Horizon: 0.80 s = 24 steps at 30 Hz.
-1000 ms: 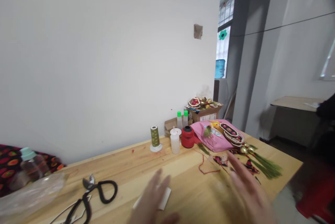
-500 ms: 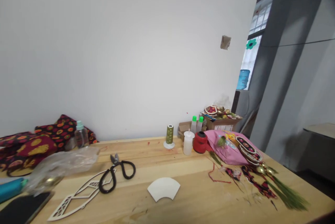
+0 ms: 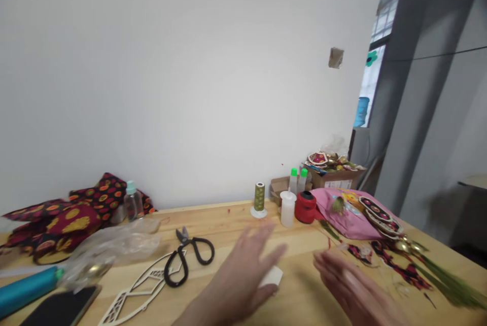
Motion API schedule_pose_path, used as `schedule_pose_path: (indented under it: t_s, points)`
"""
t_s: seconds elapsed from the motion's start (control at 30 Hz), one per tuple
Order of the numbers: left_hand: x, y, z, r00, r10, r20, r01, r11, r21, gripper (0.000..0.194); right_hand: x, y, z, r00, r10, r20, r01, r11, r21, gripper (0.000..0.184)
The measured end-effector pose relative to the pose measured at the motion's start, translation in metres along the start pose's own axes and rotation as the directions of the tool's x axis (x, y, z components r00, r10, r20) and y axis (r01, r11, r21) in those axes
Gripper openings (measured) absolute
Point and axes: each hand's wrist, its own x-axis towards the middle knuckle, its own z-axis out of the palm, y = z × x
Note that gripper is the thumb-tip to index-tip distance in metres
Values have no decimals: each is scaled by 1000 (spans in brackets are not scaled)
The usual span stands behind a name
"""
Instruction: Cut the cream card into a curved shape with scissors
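Observation:
My left hand point(image 3: 243, 278) reaches over the middle of the table, its fingers spread and slightly blurred. Beneath it lies a pale fan-shaped wooden piece point(image 3: 272, 277), mostly covered, with only its right end showing; whether the hand touches it I cannot tell. To the right, my right hand point(image 3: 352, 285) is held on edge above the wood, fingers stretched out and nothing visible in them. Black-handled scissors point(image 3: 189, 255) rest with blades apart left of my left hand, partly over a cut-out wooden frame point(image 3: 139, 293).
A thread spool point(image 3: 259, 198), a white squeeze bottle point(image 3: 288, 209) and a red thread cone point(image 3: 305, 207) stand at the back. Right lie a pink bag point(image 3: 342, 214) and green tassels point(image 3: 449, 280). Left are patterned cloth point(image 3: 72, 219), a plastic bag point(image 3: 122, 242) and a phone point(image 3: 61, 308).
Both my hands have come into view from below, the left covering most of the fan-shaped piece. The view has turned a little left, so the things on the table appear further right.

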Motion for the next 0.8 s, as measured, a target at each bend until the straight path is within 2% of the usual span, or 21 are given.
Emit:
schedule_pose_path:
  t_s: [0.03,0.07,0.13,0.2,0.27,0.37,0.5,0.6,0.7,0.8]
  points:
    - [-4,-16,7,995,-104,-3,104,994,-25,63,20,-3,7,998,2,-69,-2,1000,-3,43]
    - [-8,-30,16,977,-214,-5,213,976,-52,72,42,-4,14,994,-16,-111,7,997,-75,50]
    - [-14,-49,31,954,-299,36,301,948,-103,78,85,0,28,973,-98,-208,31,953,-303,62]
    - [-17,-57,41,950,-303,81,312,939,-144,79,120,9,39,980,-82,-184,-26,854,-520,64]
    - [-20,-57,44,951,-272,144,296,938,-179,80,140,19,46,980,-59,-191,-63,814,-577,61]
    - [-22,-54,40,936,-250,246,304,929,-210,83,148,30,50,969,-53,-240,-106,789,-606,54]
    - [-21,-55,38,936,-252,247,310,921,-236,80,145,39,50,964,-93,-247,-78,796,-601,42]
    - [-22,-59,43,933,-255,254,317,916,-247,69,144,45,55,973,-126,-195,-6,824,-566,43]
    - [-22,-61,47,928,-255,273,326,910,-258,65,141,49,66,983,-161,-89,98,868,-487,43]
    - [-21,-61,44,948,-245,206,296,915,-275,61,139,50,73,987,-159,-2,139,876,-463,40]
